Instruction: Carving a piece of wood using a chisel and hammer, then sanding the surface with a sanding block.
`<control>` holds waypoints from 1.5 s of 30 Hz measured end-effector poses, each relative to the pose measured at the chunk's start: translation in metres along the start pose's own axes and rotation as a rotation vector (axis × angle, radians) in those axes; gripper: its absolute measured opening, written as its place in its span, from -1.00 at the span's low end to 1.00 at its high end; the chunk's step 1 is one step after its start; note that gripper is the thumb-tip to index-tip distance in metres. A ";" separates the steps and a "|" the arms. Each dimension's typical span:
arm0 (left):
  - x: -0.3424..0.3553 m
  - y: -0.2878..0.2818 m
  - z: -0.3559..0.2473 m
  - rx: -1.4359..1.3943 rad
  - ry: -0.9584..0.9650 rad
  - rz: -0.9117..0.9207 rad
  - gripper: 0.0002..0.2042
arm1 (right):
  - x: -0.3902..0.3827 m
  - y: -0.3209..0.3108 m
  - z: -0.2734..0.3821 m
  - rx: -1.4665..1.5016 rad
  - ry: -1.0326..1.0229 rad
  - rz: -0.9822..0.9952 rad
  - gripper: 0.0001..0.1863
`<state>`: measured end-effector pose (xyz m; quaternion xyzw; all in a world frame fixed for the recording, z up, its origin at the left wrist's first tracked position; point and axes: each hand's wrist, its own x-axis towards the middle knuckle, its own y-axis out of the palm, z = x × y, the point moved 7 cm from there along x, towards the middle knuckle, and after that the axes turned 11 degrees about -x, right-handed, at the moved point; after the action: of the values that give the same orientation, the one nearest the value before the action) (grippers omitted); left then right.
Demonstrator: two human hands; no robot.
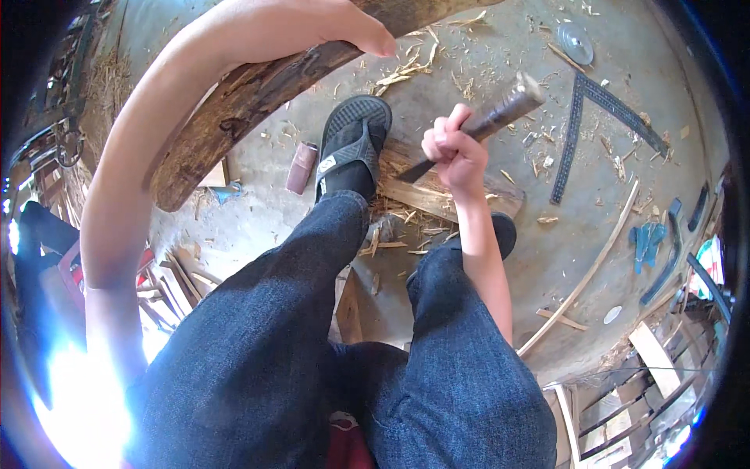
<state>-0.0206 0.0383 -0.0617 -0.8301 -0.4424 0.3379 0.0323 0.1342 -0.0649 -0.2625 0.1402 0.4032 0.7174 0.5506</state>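
Note:
My left hand (332, 25) is closed over the upper edge of a long, rough brown piece of wood (258, 98). Its thumb shows, while the other fingers are hidden. The wood slants from beside my left forearm up past the top of the view. Over the floor on the right, my right hand (457, 152) grips a chisel (504, 109). Its thick dark handle, with a pale battered end, points up and right; the dark flat blade points down and left. Beneath that hand, apart from the chisel, a split board (496, 195) lies by my sandalled feet.
Wood chips (406, 70) litter the concrete floor. A black L-shaped square (576, 125) and a clear disc (576, 43) lie at the far right. A brownish block (301, 168) sits beside my left sandal (355, 125). Nearer, a long thin strip (586, 270) curves along the right.

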 end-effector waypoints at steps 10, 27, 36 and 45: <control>-0.005 0.001 0.001 -0.047 0.016 0.011 -0.20 | 0.028 0.011 -0.020 -0.422 -0.077 -0.055 -0.87; -0.022 0.000 -0.006 -0.009 0.069 -0.032 -0.19 | 0.028 0.009 -0.026 -0.522 -0.084 -0.127 -0.83; -0.017 -0.006 -0.018 0.114 0.149 -0.069 -0.20 | 0.040 0.002 -0.031 -0.398 -0.041 -0.135 -0.84; -0.015 -0.005 -0.062 -0.262 0.049 0.216 -0.22 | 0.044 0.001 -0.038 -0.393 -0.003 -0.065 -0.84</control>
<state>0.0061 0.0454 -0.0044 -0.8779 -0.3899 0.2585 -0.1020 0.0934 -0.0410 -0.2965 0.0181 0.2590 0.7639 0.5908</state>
